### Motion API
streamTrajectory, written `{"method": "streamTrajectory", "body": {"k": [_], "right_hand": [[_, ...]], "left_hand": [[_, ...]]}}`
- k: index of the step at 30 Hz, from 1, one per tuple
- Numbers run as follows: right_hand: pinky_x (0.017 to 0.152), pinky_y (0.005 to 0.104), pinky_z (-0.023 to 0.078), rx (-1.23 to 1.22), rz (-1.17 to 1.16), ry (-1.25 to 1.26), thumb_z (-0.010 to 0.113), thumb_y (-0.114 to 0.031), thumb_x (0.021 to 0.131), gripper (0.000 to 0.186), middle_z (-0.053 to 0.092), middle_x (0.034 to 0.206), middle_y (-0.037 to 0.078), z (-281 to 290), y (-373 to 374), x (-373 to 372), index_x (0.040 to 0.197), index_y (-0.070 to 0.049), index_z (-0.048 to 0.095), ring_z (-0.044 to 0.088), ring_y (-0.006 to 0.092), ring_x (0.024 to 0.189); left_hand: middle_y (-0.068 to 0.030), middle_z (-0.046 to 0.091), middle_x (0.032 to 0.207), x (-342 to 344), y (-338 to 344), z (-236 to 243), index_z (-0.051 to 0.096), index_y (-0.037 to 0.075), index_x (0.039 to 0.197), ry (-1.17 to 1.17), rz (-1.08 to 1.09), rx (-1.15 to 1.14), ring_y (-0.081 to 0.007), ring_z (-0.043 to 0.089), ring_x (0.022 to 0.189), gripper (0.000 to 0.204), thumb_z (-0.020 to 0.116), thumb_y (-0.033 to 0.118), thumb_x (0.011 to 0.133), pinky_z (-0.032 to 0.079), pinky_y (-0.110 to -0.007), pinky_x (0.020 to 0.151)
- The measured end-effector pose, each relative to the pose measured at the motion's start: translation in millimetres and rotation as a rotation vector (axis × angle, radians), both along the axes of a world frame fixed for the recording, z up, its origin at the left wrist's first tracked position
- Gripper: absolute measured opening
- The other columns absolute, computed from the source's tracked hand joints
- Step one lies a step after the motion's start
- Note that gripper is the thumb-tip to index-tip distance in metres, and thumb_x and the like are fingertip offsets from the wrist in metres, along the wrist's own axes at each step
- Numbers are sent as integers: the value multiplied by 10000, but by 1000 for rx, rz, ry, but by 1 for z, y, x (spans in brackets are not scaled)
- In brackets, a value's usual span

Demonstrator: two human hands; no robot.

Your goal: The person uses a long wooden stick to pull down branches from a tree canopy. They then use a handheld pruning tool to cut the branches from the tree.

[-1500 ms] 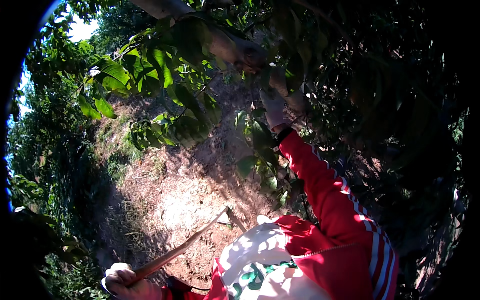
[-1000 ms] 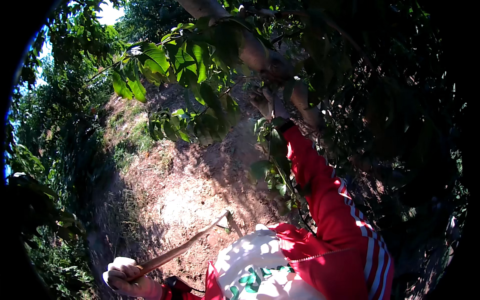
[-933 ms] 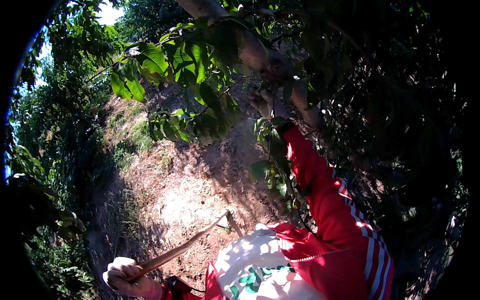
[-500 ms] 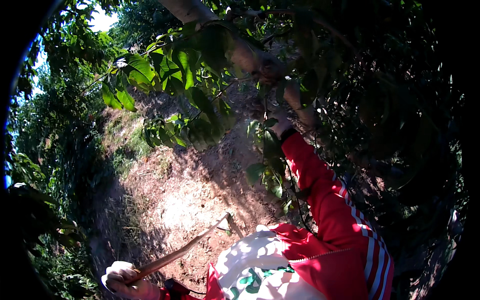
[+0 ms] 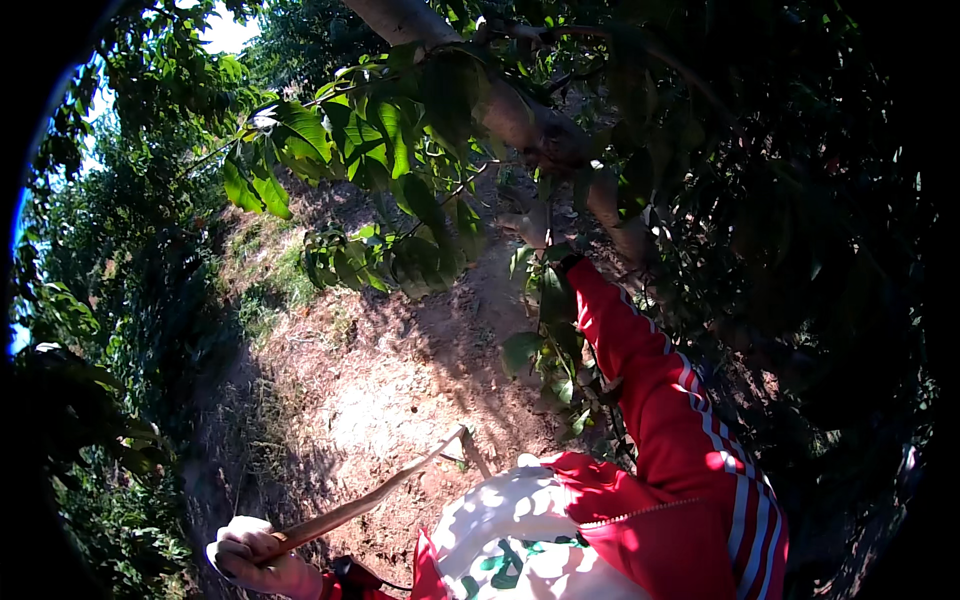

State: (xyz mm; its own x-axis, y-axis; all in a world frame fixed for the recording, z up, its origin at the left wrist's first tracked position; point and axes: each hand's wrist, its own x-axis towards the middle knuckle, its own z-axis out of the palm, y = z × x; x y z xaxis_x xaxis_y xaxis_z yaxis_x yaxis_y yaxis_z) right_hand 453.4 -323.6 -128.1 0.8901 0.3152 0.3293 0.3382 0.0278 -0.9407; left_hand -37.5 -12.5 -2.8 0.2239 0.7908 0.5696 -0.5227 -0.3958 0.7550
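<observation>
My left hand (image 5: 255, 553) is closed round the lower end of a long wooden-handled tool (image 5: 350, 505). Its slanting handle ends in a thin bent head whose exact kind is unclear. My right arm, in a red sleeve (image 5: 650, 385) with pale stripes, reaches forward under the tree. There my right hand (image 5: 533, 226) lies in shade by a thin leafy twig (image 5: 545, 310), just below a thick branch (image 5: 515, 115). Leaves and shadow hide its fingers, so any hold on the twig does not show. A white cloth (image 5: 500, 510) with green print covers my front.
A leafy spray (image 5: 370, 140) hangs ahead on the left, across the view. Dense dark foliage (image 5: 780, 230) closes in on the right. Sunlit bare soil (image 5: 370, 390) lies below, with grass tufts (image 5: 290, 280) along its left side.
The view has shifted slightly, so branches and leaves appear a little further right and lower. My right hand has drawn slightly left beside the twig. The left hand keeps its hold on the tool.
</observation>
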Motion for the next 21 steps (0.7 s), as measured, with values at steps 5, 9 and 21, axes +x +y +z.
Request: {"method": "streamTrajectory", "body": {"k": [5,9,21], "right_hand": [[627,228,484,272,229,51,650,-348,853,649,557,1192,74,8,25,2,1385,-106,368,595,79,803],[492,217,379,429,344,242,600,-376,891,470,480,839,-16,8,32,27,1238,-74,503,450,52,586],[634,234,423,418,268,336,598,-258,906,254,604,888,7,51,60,-5,1049,-49,586,537,81,754]], "left_hand": [[35,247,568,-11,10,-5,304,133,703,-36,-170,17,-45,236,430,274,372,227,951,229,-194,420],[33,259,527,4,0,-1,312,136,692,-34,-147,131,-57,252,419,281,377,220,951,287,-219,438],[22,299,521,-3,-4,1,333,132,678,-42,-248,244,-76,284,417,320,418,252,962,331,-233,456]]}}
